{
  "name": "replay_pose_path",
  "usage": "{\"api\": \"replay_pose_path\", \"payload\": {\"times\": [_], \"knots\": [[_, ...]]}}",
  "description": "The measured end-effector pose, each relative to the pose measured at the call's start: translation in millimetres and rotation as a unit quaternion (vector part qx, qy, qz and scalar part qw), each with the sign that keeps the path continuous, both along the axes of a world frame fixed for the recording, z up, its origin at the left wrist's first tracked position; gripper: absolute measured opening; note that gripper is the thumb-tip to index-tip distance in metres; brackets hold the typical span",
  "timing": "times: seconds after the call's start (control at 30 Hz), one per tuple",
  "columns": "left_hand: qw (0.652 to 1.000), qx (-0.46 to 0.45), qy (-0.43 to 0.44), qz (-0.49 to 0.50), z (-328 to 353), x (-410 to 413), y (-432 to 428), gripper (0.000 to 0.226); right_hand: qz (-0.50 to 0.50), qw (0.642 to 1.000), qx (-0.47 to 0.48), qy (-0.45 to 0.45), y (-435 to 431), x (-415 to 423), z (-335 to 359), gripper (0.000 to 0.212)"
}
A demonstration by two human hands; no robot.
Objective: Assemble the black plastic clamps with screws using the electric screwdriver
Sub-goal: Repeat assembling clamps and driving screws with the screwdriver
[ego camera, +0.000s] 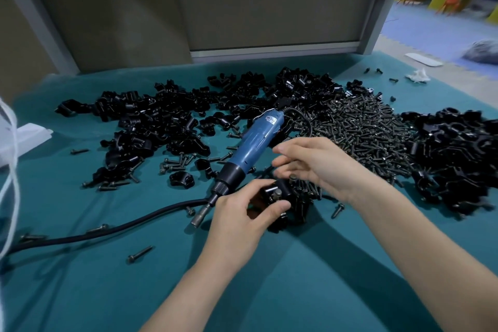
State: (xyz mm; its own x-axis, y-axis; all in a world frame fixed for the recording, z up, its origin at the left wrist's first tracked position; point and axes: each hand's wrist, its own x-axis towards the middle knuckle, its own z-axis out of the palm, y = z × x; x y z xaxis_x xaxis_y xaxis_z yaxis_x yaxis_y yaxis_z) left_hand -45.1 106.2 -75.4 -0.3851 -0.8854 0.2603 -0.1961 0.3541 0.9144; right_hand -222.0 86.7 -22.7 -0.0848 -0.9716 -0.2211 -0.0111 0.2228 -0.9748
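Head view. The left hand is gripping a black clamp just above the teal table. Its thumb is lying across the clamp's near face and its fingers are curling round the far left side. One screw is standing upright in the top of the clamp, head up. A second screw head is showing at the clamp's far edge, directly under the fingertips of the right hand.

The right hand is hovering over the clamp, fingers loosely curved and slightly spread, thumb raised. This hand is blurred, so I cannot tell whether the fingertips are pinching the second screw or only sitting beside it.

The electric screwdriver is lying on the table with neither hand touching it. Its blue body is pointing away from the person. Its black collar and bit are pointing toward the person, and the bit tip is ending just left of the left hand. A thick black cable is running from beneath the bit toward the left edge of the table.

Loose stock:
- A left clamp pile is spreading across the left and far centre.
- A screw heap is sitting right of the screwdriver, behind the right hand.
- A right clamp pile is lying at the far right.
- Stray screws are lying scattered on the cloth nearer the person.
- A crumpled white tissue is sitting at the far right edge of the table.
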Motion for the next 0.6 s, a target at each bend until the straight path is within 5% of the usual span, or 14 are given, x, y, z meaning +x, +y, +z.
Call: {"api": "replay_pose_path", "payload": {"times": [0.17,0.3,0.4,0.5,0.6], "knots": [[1.0,-0.007,-0.016,0.015,0,2,-1,0.048,0.049,0.981,0.156,0.109,-48,22,20,0.036],[1.0,0.005,-0.026,0.002,-1,1,-2,0.027,0.018,0.948,0.246,0.2,-74,34,30,0.059],[0.998,0.032,-0.039,-0.022,-2,1,-2,0.037,-0.007,0.937,0.266,0.227,-79,50,18,0.058],[0.999,0.026,-0.038,-0.029,-2,2,-2,0.04,-0.051,0.952,0.23,0.194,-78,59,7,0.051],[0.999,0.0,-0.036,-0.027,-2,3,-3,0.029,-0.113,0.977,0.179,0.019,-78,53,15,0.047]]}}
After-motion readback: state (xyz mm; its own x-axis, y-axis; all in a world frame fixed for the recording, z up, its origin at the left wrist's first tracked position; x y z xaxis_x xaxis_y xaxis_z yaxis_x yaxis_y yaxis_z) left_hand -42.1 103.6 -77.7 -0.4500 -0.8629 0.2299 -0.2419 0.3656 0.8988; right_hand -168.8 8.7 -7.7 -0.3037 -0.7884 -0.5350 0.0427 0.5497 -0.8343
